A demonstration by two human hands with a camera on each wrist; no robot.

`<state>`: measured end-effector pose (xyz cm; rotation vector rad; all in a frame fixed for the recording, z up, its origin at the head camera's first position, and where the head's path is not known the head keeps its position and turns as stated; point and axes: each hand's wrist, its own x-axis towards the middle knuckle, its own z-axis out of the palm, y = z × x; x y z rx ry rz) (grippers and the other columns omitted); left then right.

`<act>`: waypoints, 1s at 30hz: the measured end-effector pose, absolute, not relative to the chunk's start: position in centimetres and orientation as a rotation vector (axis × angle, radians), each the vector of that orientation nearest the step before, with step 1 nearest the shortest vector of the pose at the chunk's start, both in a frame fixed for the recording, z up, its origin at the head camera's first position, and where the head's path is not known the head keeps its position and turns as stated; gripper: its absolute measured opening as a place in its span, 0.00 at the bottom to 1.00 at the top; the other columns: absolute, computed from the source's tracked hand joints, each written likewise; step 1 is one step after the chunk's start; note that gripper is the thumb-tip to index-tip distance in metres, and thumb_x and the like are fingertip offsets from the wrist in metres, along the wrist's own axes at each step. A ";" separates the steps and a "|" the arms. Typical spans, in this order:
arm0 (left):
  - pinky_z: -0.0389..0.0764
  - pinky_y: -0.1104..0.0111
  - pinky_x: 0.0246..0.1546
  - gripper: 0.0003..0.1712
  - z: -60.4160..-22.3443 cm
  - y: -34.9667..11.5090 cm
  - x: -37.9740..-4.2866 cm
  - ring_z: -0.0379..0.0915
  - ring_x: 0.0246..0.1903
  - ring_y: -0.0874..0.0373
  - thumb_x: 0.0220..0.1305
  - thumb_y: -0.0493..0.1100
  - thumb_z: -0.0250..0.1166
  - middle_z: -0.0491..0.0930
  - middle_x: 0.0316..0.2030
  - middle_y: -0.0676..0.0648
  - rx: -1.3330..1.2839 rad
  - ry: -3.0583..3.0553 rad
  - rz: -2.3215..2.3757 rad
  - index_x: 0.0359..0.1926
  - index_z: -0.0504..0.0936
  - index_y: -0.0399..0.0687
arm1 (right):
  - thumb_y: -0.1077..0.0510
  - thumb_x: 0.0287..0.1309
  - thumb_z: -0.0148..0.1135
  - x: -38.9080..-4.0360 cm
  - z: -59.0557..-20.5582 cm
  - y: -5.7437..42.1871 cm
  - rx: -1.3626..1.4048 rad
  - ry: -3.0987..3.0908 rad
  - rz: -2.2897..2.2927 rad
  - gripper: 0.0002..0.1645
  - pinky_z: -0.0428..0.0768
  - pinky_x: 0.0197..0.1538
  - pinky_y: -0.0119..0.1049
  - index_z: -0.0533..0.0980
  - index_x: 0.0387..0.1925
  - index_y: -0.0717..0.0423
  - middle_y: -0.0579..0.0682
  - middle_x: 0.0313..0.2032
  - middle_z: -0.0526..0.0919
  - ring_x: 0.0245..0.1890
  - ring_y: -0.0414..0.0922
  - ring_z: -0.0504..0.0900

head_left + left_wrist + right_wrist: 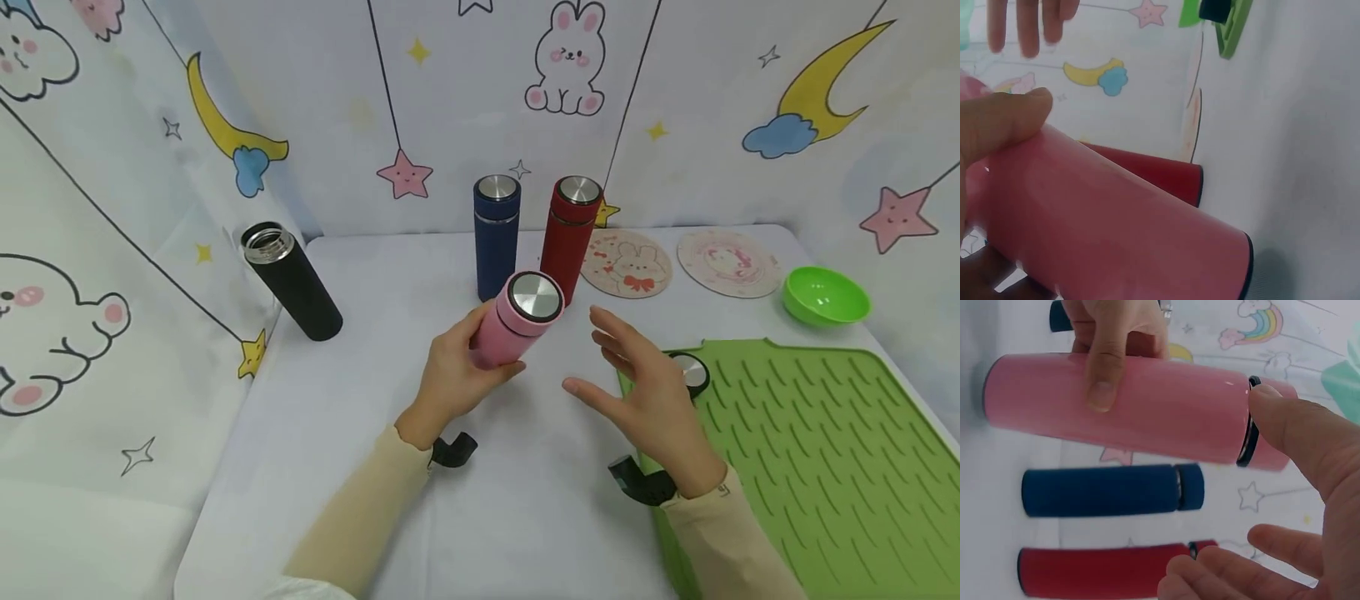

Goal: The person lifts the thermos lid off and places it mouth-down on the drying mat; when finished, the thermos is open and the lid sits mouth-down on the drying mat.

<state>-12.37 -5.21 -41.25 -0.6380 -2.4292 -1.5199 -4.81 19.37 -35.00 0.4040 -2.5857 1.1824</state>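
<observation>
My left hand [453, 367] grips a pink thermos [506, 333] round its body, thumb on the near side. The thermos has its steel-topped lid [536, 297] on and leans slightly in the head view. To its right, my right hand [656, 400] is spread, thumb and fingers apart, holding nothing. In the right wrist view its thumb [1291, 428] overlaps the seam below the pink lid. Behind the pink thermos stand a blue thermos [496, 250] and a red thermos [570, 242], both lidded.
A black thermos [296, 287] without its lid stands at the left. A black lid [693, 373], partly behind my right hand, rests on the green ridged mat [810, 450]. At the back right are two round printed coasters [626, 262] and a green bowl [825, 296].
</observation>
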 end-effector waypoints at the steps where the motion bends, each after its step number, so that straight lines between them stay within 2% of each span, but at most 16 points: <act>1: 0.84 0.58 0.60 0.48 -41.1 -5.3 -12.0 0.80 0.58 0.57 0.50 0.44 0.84 0.83 0.60 0.53 -0.646 -2.435 -1.502 0.72 0.73 0.59 | 0.57 0.51 0.82 -4.9 -34.8 19.1 0.416 -2.572 1.213 0.55 0.79 0.62 0.34 0.65 0.77 0.46 0.54 0.72 0.75 0.65 0.56 0.82; 7: 0.84 0.58 0.60 0.50 -40.6 -5.3 -9.9 0.82 0.58 0.55 0.48 0.44 0.84 0.83 0.62 0.52 -0.673 -2.482 -1.252 0.73 0.72 0.58 | 0.59 0.51 0.82 -5.2 -34.1 17.6 0.417 -2.516 1.379 0.54 0.79 0.60 0.22 0.65 0.77 0.47 0.53 0.70 0.77 0.64 0.50 0.83; 15: 0.90 0.60 0.49 0.48 -40.2 -5.0 -7.9 0.87 0.53 0.56 0.48 0.49 0.83 0.87 0.58 0.50 -0.607 -2.500 -0.793 0.72 0.75 0.57 | 0.53 0.53 0.81 -5.2 -33.5 16.8 0.258 -2.533 1.361 0.44 0.82 0.50 0.19 0.74 0.71 0.53 0.54 0.59 0.86 0.56 0.48 0.88; 19: 0.90 0.61 0.43 0.47 -39.8 -5.2 -7.6 0.89 0.48 0.56 0.47 0.51 0.83 0.88 0.55 0.51 -0.634 -2.512 -0.705 0.70 0.76 0.57 | 0.54 0.51 0.82 -5.1 -33.5 16.7 0.223 -2.528 1.345 0.41 0.82 0.46 0.16 0.77 0.67 0.53 0.55 0.55 0.88 0.50 0.46 0.89; 26: 0.87 0.65 0.47 0.46 -39.1 -7.0 -7.5 0.85 0.47 0.62 0.46 0.54 0.84 0.88 0.53 0.57 -0.824 -2.755 -0.921 0.68 0.77 0.64 | 0.58 0.48 0.83 -4.9 -33.5 17.2 0.447 -2.566 1.351 0.40 0.84 0.47 0.20 0.79 0.65 0.50 0.50 0.55 0.88 0.49 0.32 0.84; 30: 0.84 0.68 0.48 0.44 -38.4 -8.3 -8.0 0.80 0.46 0.66 0.46 0.53 0.84 0.86 0.51 0.62 -1.024 -2.863 -1.080 0.66 0.78 0.66 | 0.61 0.46 0.84 -4.6 -33.1 17.6 0.655 -2.557 1.376 0.41 0.86 0.47 0.23 0.79 0.65 0.48 0.48 0.56 0.87 0.48 0.32 0.83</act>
